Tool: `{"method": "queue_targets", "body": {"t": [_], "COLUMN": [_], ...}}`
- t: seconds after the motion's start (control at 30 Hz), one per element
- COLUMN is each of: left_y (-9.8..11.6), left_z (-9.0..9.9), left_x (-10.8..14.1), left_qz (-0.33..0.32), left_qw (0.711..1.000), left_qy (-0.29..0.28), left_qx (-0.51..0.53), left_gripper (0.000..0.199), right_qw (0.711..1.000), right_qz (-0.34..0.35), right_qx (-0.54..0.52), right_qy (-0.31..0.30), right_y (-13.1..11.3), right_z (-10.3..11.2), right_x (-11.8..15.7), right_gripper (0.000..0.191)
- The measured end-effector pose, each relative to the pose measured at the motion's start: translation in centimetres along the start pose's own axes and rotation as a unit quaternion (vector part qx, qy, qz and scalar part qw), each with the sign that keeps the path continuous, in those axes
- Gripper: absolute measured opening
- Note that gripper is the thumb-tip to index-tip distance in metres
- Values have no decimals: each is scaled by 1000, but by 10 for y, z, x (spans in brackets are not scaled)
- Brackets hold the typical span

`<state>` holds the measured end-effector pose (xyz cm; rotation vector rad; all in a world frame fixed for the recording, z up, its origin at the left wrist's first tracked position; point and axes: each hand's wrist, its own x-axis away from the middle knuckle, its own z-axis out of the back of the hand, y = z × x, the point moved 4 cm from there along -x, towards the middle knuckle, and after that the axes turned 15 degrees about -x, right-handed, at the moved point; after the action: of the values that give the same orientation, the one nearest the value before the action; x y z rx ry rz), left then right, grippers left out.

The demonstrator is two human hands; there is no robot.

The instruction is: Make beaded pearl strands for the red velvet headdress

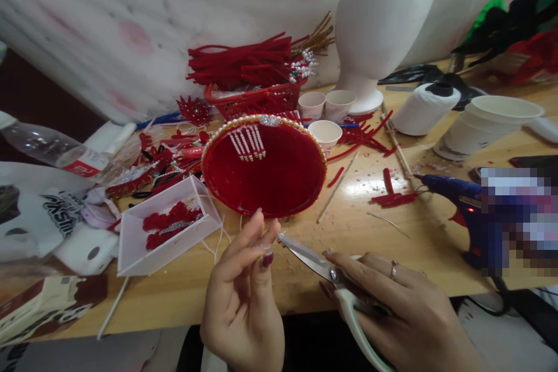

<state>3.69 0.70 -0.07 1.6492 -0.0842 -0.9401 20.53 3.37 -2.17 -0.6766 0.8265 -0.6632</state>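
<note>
My right hand (392, 296) is wrapped round a pair of scissors (311, 258) with pale handles, its tips pointing at my left fingertips. My left hand (244, 290) is raised, thumb and fingers pinched together; something tiny and pale shows at the tips, too small to name. Just beyond both hands lies a red velvet oval piece (270, 180) edged with pearls and gold trim, with several short strands of white beads (247, 142) hanging at its upper left. A white open box (170, 232) to the left holds red and silver pieces.
Behind stand a red basket (257, 99) with red fuzzy stems, paper cups (325, 135) and a white foam head (383, 17). To the right are a thread spool (422, 109), a blue glue gun (457, 189) with a lit light, and red scraps (392, 199). A plastic bottle (47, 145) lies left.
</note>
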Motion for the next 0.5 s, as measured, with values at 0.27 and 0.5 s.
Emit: {"method": "queue_targets", "body": {"t": [0.27, 0.5], "left_y": [-5, -20], "left_z": [4, 2], "left_x": [0, -8], "left_qz": [56, 184], "left_qw": [998, 979], "left_qy": [1, -10], "left_qx": [20, 92], "left_gripper": [10, 11], "right_qw": [999, 950], "right_qz": [0, -188], "right_qx": [11, 55], "right_qy": [43, 244], "right_y": [-5, 25], "right_z": [8, 38], "right_x": [1, 15], "right_gripper": [25, 40]}}
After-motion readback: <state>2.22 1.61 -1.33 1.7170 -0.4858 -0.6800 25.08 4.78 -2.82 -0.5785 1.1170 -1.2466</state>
